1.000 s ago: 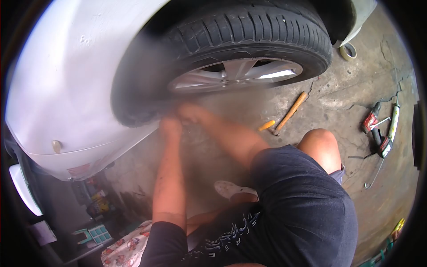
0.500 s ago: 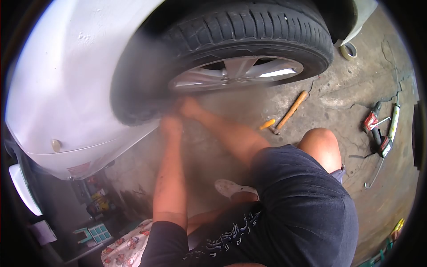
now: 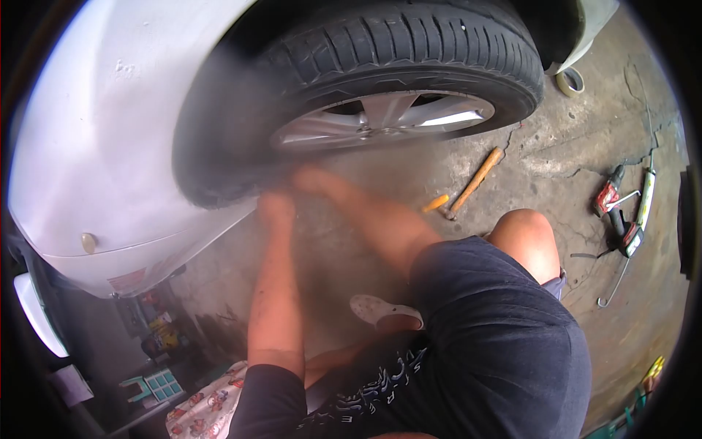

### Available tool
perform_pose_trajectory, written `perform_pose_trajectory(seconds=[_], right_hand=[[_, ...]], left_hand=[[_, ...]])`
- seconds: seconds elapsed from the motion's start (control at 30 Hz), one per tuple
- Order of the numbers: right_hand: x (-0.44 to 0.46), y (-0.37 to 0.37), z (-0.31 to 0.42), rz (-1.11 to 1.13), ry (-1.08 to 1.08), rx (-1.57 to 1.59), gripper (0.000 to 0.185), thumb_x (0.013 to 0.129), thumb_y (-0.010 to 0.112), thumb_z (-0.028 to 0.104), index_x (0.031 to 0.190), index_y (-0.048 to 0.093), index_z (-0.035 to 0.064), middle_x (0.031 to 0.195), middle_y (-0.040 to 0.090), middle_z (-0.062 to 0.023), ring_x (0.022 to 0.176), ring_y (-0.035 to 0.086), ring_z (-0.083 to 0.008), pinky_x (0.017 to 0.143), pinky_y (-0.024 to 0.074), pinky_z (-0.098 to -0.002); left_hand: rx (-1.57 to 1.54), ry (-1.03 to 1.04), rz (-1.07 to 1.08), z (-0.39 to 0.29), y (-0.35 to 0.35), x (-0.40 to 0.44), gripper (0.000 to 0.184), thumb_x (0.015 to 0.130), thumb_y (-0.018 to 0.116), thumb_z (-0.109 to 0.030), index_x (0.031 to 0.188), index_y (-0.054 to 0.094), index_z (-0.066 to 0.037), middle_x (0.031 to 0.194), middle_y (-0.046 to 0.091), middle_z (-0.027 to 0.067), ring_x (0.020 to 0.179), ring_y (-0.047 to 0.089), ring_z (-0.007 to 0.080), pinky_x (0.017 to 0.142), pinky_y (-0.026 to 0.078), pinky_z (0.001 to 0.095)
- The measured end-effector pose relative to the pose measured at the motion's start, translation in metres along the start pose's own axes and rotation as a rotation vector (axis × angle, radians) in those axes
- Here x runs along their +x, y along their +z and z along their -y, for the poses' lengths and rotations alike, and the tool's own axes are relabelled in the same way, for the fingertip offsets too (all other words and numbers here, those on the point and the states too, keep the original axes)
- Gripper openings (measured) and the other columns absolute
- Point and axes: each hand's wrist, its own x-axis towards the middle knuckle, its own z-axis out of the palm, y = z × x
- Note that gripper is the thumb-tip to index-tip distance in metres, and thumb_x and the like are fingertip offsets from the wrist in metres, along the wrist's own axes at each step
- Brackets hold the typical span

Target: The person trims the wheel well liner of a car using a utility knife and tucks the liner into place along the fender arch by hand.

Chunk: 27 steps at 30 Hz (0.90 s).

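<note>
A car wheel with a black tyre [image 3: 409, 44] and silver alloy rim [image 3: 384, 113] fills the top of the view, under the white car body [image 3: 110, 146]. Both my arms reach to the lower left of the wheel, close to the bumper edge. My left hand [image 3: 276, 206] is beside the tyre's lower side. Just to its right, my right hand [image 3: 311, 180] sits near the rim's lower edge. A hazy smear covers this area, and the fingers of both hands are hidden or blurred. Whether they hold anything does not show.
On the concrete floor lie a wooden-handled hammer [image 3: 475, 183], a yellow-handled tool [image 3: 436, 203], a tape roll [image 3: 570, 82] and a red-and-black power tool [image 3: 607, 196]. A long white-and-green tube tool [image 3: 646, 199] lies beside it. A green plastic crate [image 3: 162, 383] stands lower left.
The view has shifted slightly, so the wheel and floor tools appear a little further left. Both hands stay at the lower left of the wheel, with hardly any movement.
</note>
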Motion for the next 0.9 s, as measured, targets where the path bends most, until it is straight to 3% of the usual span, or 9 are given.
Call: perform_pose_trajectory(seconds=[0.1, 0.33, 0.4, 0.5, 0.53, 0.6, 0.63, 0.7, 0.9], right_hand=[[-0.037, -0.062, 0.080, -0.165, 0.108, 0.057, 0.018, 0.086, 0.064, 0.022, 0.092, 0.071, 0.0063, 0.096, 0.069, -0.0217, 0.093, 0.066, -0.0407, 0.084, 0.0510, -0.0452], [-0.037, -0.060, 0.087, -0.221, 0.103, 0.170, 0.016, 0.086, 0.065, 0.022, 0.090, 0.071, 0.0067, 0.091, 0.070, -0.0174, 0.086, 0.067, -0.0371, 0.076, 0.0522, -0.0458], [-0.034, -0.065, 0.094, 0.091, 0.361, 0.319, 0.020, 0.088, 0.064, 0.023, 0.090, 0.071, 0.0038, 0.084, 0.069, -0.0117, 0.079, 0.066, -0.0291, 0.066, 0.0519, -0.0461], [-0.038, -0.074, 0.098, 0.326, 0.327, 0.416, 0.027, 0.090, 0.063, 0.026, 0.093, 0.071, 0.0006, 0.085, 0.067, -0.0095, 0.080, 0.064, -0.0229, 0.060, 0.0509, -0.0455], [-0.040, -0.075, 0.097, 0.327, 0.327, 0.420, 0.027, 0.090, 0.063, 0.026, 0.093, 0.071, 0.0006, 0.085, 0.067, -0.0095, 0.080, 0.064, -0.0229, 0.060, 0.0509, -0.0455], [-0.038, -0.079, 0.092, 0.222, 0.578, 0.589, 0.023, 0.088, 0.064, 0.024, 0.097, 0.072, 0.0040, 0.091, 0.071, -0.0128, 0.084, 0.067, -0.0268, 0.068, 0.0530, -0.0441], [-0.031, -0.067, 0.076, 0.224, 0.576, 0.587, 0.023, 0.088, 0.064, 0.024, 0.097, 0.072, 0.0040, 0.091, 0.071, -0.0128, 0.084, 0.067, -0.0268, 0.068, 0.0530, -0.0441], [-0.023, -0.046, 0.054, -0.049, 0.074, 0.026, 0.019, 0.086, 0.063, 0.021, 0.097, 0.072, 0.0081, 0.096, 0.072, -0.0151, 0.088, 0.069, -0.0309, 0.078, 0.0531, -0.0412], [-0.033, -0.068, 0.080, -0.077, 0.088, 0.171, 0.015, 0.084, 0.064, 0.019, 0.092, 0.073, 0.0100, 0.095, 0.072, -0.0151, 0.092, 0.068, -0.0332, 0.085, 0.0518, -0.0398]], left_hand=[[-0.004, -0.021, 0.000, 0.001, 0.004, 0.004, 0.045, 0.094, 0.055, -0.034, 0.092, 0.069, 0.009, 0.096, 0.067, 0.0338, 0.096, 0.065, 0.0483, 0.085, 0.050, 0.0508], [0.027, -0.021, 0.039, 0.003, 0.002, 0.004, 0.045, 0.094, 0.055, -0.033, 0.091, 0.070, 0.009, 0.095, 0.067, 0.0335, 0.096, 0.065, 0.0480, 0.085, 0.050, 0.0512], [0.002, -0.013, -0.004, -0.003, -0.001, 0.001, 0.045, 0.094, 0.055, -0.033, 0.091, 0.070, 0.009, 0.095, 0.067, 0.0337, 0.097, 0.065, 0.0479, 0.085, 0.050, 0.0513], [-0.003, 0.000, 0.040, -0.005, -0.005, -0.002, 0.045, 0.093, 0.055, -0.033, 0.091, 0.069, 0.010, 0.096, 0.066, 0.0341, 0.097, 0.065, 0.0480, 0.085, 0.050, 0.0513], [0.001, -0.001, 0.040, 0.000, -0.002, 0.000, 0.045, 0.093, 0.055, -0.033, 0.091, 0.069, 0.010, 0.096, 0.066, 0.0341, 0.097, 0.065, 0.0480, 0.085, 0.050, 0.0513], [-0.006, -0.028, 0.009, 0.007, 0.007, 0.007, 0.045, 0.093, 0.055, -0.033, 0.089, 0.069, 0.010, 0.095, 0.066, 0.0341, 0.096, 0.065, 0.0480, 0.086, 0.050, 0.0510], [-0.008, -0.030, 0.007, 0.009, 0.009, 0.008, 0.045, 0.093, 0.055, -0.033, 0.089, 0.069, 0.010, 0.095, 0.066, 0.0341, 0.096, 0.065, 0.0480, 0.086, 0.050, 0.0510], [-0.019, 0.015, -0.005, 0.010, 0.010, 0.008, 0.045, 0.093, 0.055, -0.032, 0.087, 0.070, 0.010, 0.093, 0.066, 0.0337, 0.096, 0.065, 0.0481, 0.086, 0.050, 0.0507], [0.002, -0.020, 0.036, 0.001, -0.001, 0.002, 0.045, 0.093, 0.055, -0.033, 0.086, 0.070, 0.009, 0.092, 0.066, 0.0340, 0.096, 0.065, 0.0479, 0.085, 0.051, 0.0508]])
